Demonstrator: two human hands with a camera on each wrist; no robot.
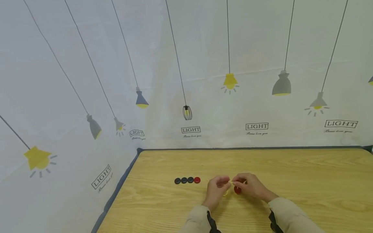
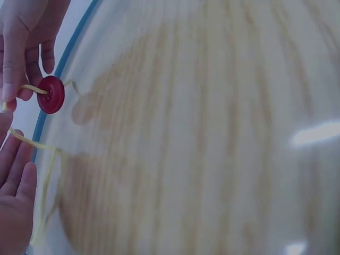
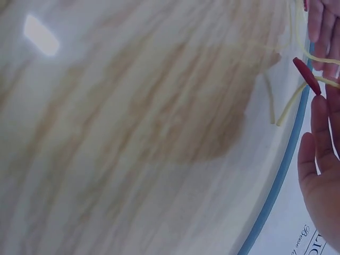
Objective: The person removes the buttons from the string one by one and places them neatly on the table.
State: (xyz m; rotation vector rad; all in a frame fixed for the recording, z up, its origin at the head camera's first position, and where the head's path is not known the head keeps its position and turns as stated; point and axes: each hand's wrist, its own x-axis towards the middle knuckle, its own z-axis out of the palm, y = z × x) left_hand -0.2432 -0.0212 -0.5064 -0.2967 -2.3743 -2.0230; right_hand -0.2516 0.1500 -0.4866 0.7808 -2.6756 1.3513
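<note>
My left hand point(image 1: 215, 190) and my right hand point(image 1: 251, 186) meet at the fingertips over the wooden table, both pinching a yellow string point(image 2: 32, 142). A red button point(image 1: 237, 190) is threaded on this string and hangs just under the right hand's fingers. In the left wrist view the string passes through the button point(image 2: 51, 94), with a short tail beyond it. The longer part of the string droops below the left hand point(image 2: 16, 207). At the right edge of the right wrist view the button point(image 3: 306, 76) appears edge-on by the fingertips. The exact pinch points are partly hidden by fingers.
Left of the hands, a row of several dark buttons point(image 1: 184, 180) ends in a red button point(image 1: 197, 180), lying on the wooden table point(image 1: 151, 207). Behind the table's dark blue edge hangs a white wall covering point(image 1: 215, 129) printed with lamps.
</note>
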